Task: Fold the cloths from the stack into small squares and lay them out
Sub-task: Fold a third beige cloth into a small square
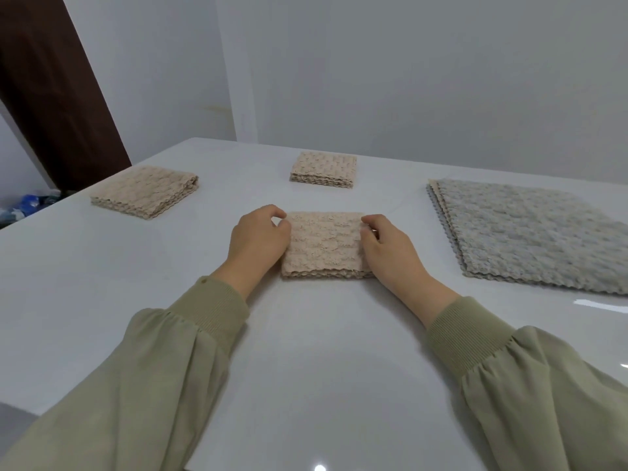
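A beige textured cloth (324, 244), folded into a small square, lies flat on the white table (306, 351) in front of me. My left hand (258, 241) grips its left edge with curled fingers. My right hand (387, 248) grips its right edge the same way. Two more folded beige squares lie farther off: one at the far left (144, 191), one at the far centre (324, 169). The stack of unfolded cloths (530, 232), grey on top with a beige one beneath, lies flat at the right.
Behind the table's far edge rises a pale wall (407, 79). A dark brown door or panel (54, 90) stands at the left. Blue items (30, 203) sit low beyond the table's left edge.
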The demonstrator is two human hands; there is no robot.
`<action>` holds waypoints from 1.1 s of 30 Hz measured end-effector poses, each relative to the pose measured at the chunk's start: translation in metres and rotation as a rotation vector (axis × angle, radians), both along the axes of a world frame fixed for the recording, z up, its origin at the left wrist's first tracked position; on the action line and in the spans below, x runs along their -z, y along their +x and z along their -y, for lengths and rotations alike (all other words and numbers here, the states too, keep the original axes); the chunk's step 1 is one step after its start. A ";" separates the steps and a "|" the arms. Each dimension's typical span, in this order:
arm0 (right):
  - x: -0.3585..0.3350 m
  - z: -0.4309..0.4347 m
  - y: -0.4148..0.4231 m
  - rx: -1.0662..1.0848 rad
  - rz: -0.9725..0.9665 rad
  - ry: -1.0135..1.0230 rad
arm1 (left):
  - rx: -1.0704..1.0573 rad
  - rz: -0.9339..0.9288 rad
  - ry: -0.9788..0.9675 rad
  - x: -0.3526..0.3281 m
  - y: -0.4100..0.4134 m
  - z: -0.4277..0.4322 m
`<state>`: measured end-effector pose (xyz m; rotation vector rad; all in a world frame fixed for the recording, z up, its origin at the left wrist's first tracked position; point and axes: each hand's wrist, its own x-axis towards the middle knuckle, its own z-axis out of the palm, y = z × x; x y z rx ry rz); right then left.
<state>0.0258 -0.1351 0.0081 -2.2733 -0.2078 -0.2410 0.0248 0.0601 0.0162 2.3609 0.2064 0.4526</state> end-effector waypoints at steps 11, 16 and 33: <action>-0.003 -0.041 -0.057 -0.091 0.133 -0.074 | -0.150 -0.127 0.281 -0.011 -0.048 -0.046; -0.002 -0.060 -0.057 -0.092 0.206 -0.293 | 0.178 -0.021 0.625 -0.006 -0.053 -0.037; 0.012 -0.060 -0.054 -0.240 0.032 -0.599 | 0.305 -0.450 0.657 0.006 -0.057 -0.034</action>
